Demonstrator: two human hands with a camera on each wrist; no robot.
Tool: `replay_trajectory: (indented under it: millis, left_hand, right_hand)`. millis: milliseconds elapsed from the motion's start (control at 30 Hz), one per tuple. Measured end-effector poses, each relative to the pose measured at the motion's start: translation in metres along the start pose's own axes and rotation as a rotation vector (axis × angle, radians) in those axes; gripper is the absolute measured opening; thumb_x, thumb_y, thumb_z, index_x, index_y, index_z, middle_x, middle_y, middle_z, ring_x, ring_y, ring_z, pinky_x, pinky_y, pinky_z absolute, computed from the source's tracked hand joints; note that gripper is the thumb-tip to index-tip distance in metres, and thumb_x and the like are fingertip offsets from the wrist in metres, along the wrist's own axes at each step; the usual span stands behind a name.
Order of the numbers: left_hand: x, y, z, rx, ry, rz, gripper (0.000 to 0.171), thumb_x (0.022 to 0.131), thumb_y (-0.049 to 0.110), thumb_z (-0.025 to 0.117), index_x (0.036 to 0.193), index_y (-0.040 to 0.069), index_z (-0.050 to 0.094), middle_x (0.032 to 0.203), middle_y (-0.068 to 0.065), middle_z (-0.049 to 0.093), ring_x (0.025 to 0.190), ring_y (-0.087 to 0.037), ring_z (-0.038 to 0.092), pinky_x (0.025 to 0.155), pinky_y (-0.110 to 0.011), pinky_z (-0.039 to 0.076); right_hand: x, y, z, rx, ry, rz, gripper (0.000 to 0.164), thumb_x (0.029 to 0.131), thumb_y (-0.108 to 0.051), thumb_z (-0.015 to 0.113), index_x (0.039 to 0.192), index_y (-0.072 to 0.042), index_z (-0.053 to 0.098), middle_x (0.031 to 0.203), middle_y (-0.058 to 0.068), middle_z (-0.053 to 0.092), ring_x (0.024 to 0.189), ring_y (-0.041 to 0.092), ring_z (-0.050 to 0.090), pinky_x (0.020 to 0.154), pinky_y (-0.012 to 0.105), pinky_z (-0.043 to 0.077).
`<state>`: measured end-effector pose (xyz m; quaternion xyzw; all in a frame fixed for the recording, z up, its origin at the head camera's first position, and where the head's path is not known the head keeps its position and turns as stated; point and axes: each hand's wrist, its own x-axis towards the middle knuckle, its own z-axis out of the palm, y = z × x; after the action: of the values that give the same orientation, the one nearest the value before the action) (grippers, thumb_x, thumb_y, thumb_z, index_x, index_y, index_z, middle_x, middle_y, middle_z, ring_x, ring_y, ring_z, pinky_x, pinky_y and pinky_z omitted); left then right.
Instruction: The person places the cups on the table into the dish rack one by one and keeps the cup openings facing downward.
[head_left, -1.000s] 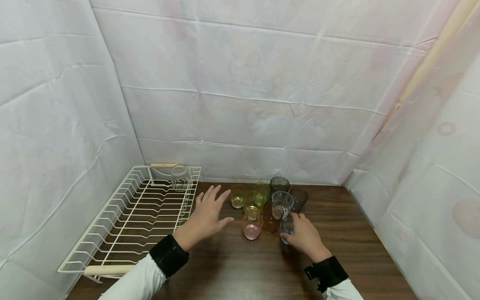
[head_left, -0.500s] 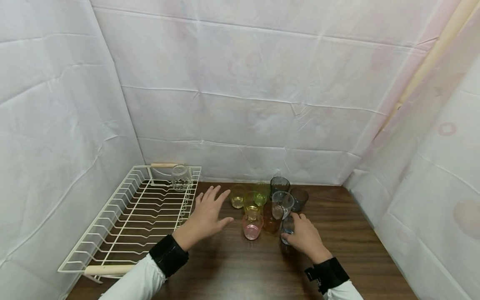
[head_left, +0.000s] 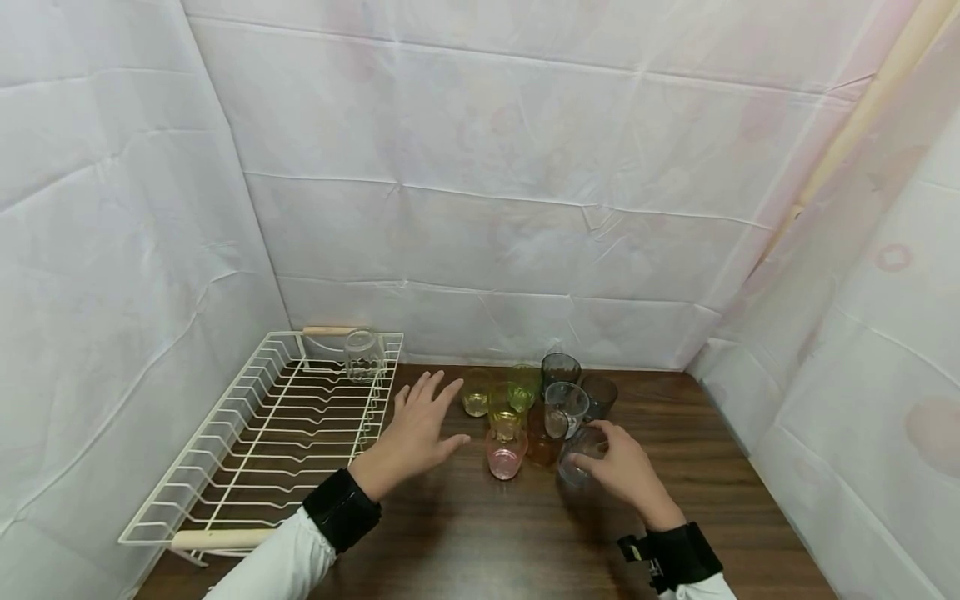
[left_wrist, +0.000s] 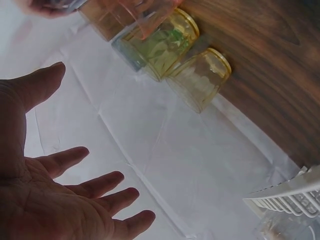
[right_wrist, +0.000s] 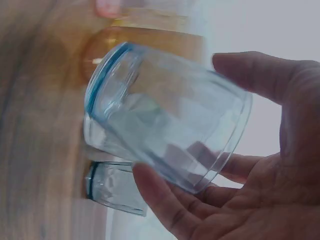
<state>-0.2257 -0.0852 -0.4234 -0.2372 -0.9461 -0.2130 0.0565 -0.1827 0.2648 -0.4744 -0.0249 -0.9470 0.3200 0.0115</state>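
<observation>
A clear, faintly blue drinking glass (right_wrist: pixel 165 115) is held in my right hand (head_left: pixel 626 467), thumb on one side and fingers round the other. In the right wrist view it is tilted, its thick base towards the wooden table. My left hand (head_left: pixel 412 429) holds nothing, its fingers spread between the rack and the glasses. Close to the held glass stand a pink glass (head_left: pixel 505 460), an amber glass (head_left: pixel 543 446) and another clear glass (head_left: pixel 566 404). Behind them are yellow glasses (left_wrist: pixel 200 77), a green glass (head_left: pixel 522 387) and dark grey glasses (head_left: pixel 560 372).
On the left stands a white wire dish rack (head_left: pixel 255 442) with wooden handles, an upside-down clear glass (head_left: pixel 363 357) at its far right corner. The brown wooden table (head_left: pixel 480 542) is bounded by white cloth walls (head_left: pixel 480 233) at the back and both sides.
My right hand has shifted slightly right and towards me, tilting the clear glass it holds. My left hand has stayed almost where it was.
</observation>
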Motion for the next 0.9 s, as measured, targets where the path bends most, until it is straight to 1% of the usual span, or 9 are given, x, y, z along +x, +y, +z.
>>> replay_trajectory:
  millis: [167, 367, 467, 533, 633, 700, 767, 833, 900]
  left_hand:
    - [-0.001, -0.001, -0.001, 0.002, 0.000, -0.014, 0.089, 0.091, 0.042, 0.085, 0.164, 0.015, 0.042, 0.171, -0.026, 0.034, 0.161, -0.051, 0.028, 0.127, -0.078, 0.021]
    - [-0.003, -0.002, -0.002, 0.014, -0.004, -0.011, 0.089, 0.091, 0.043, 0.085, 0.164, 0.015, 0.041, 0.171, -0.027, 0.034, 0.161, -0.051, 0.029, 0.126, -0.078, 0.022]
    - [-0.003, -0.002, -0.002, 0.011, -0.006, -0.007, 0.089, 0.091, 0.043, 0.084, 0.164, 0.015, 0.041, 0.171, -0.026, 0.033, 0.161, -0.051, 0.029, 0.126, -0.078, 0.022]
    - [-0.003, -0.002, -0.002, 0.010, -0.006, -0.007, 0.089, 0.091, 0.042, 0.084, 0.164, 0.015, 0.041, 0.171, -0.026, 0.033, 0.161, -0.051, 0.029, 0.126, -0.078, 0.022]
    - [-0.004, -0.001, -0.002, 0.013, -0.002, -0.009, 0.090, 0.091, 0.043, 0.084, 0.164, 0.015, 0.041, 0.171, -0.026, 0.034, 0.161, -0.050, 0.029, 0.126, -0.078, 0.022]
    - [-0.004, -0.001, -0.002, 0.014, 0.003, -0.008, 0.089, 0.091, 0.042, 0.084, 0.164, 0.015, 0.041, 0.171, -0.026, 0.034, 0.161, -0.050, 0.029, 0.126, -0.078, 0.022]
    - [-0.005, -0.001, -0.002, 0.016, 0.013, 0.003, 0.088, 0.091, 0.042, 0.085, 0.163, 0.014, 0.042, 0.170, -0.026, 0.035, 0.160, -0.051, 0.030, 0.125, -0.079, 0.023]
    - [-0.005, 0.000, -0.001, 0.015, 0.023, 0.016, 0.088, 0.091, 0.041, 0.085, 0.163, 0.013, 0.043, 0.170, -0.027, 0.035, 0.160, -0.051, 0.030, 0.125, -0.079, 0.023]
    - [-0.006, 0.000, 0.000, 0.014, 0.038, 0.034, 0.087, 0.091, 0.040, 0.085, 0.162, 0.013, 0.044, 0.170, -0.027, 0.036, 0.159, -0.052, 0.031, 0.124, -0.079, 0.023]
  right_hand:
    - [-0.006, -0.004, -0.017, 0.194, -0.031, 0.030, 0.075, 0.096, -0.046, 0.079, 0.153, -0.004, 0.052, 0.136, 0.018, 0.068, 0.119, 0.030, 0.069, 0.092, 0.043, 0.060]
    - [-0.012, -0.011, -0.026, 0.357, -0.050, 0.036, 0.074, 0.099, -0.044, 0.075, 0.157, -0.006, 0.048, 0.142, 0.020, 0.062, 0.124, 0.028, 0.065, 0.088, 0.034, 0.059]
    - [-0.013, -0.012, -0.027, 0.416, -0.049, 0.037, 0.072, 0.102, -0.042, 0.071, 0.158, -0.006, 0.045, 0.146, 0.019, 0.059, 0.126, 0.026, 0.062, 0.091, 0.034, 0.057]
    - [-0.014, -0.013, -0.028, 0.476, -0.052, 0.046, 0.070, 0.104, -0.041, 0.069, 0.159, -0.006, 0.043, 0.147, 0.019, 0.057, 0.126, 0.024, 0.060, 0.097, 0.035, 0.055]
    - [-0.014, -0.015, -0.029, 0.576, -0.057, 0.067, 0.067, 0.107, -0.039, 0.064, 0.160, -0.006, 0.041, 0.145, 0.015, 0.056, 0.124, 0.016, 0.058, 0.101, 0.034, 0.052]
    - [-0.015, -0.016, -0.029, 0.681, -0.061, 0.078, 0.062, 0.109, -0.036, 0.061, 0.159, -0.005, 0.041, 0.140, 0.010, 0.057, 0.120, 0.012, 0.060, 0.101, 0.032, 0.054]
    - [-0.015, -0.017, -0.028, 0.795, -0.048, 0.069, 0.054, 0.110, -0.033, 0.058, 0.153, -0.003, 0.045, 0.132, 0.003, 0.059, 0.114, 0.008, 0.063, 0.097, 0.028, 0.056]
    - [-0.016, -0.017, -0.028, 0.917, -0.050, 0.030, 0.042, 0.112, -0.030, 0.055, 0.144, -0.002, 0.049, 0.124, -0.001, 0.063, 0.108, 0.007, 0.068, 0.094, 0.025, 0.059]
    - [-0.017, -0.016, -0.027, 1.023, -0.055, -0.034, 0.031, 0.113, -0.027, 0.052, 0.135, -0.004, 0.054, 0.120, -0.005, 0.066, 0.105, 0.006, 0.070, 0.091, 0.024, 0.061]
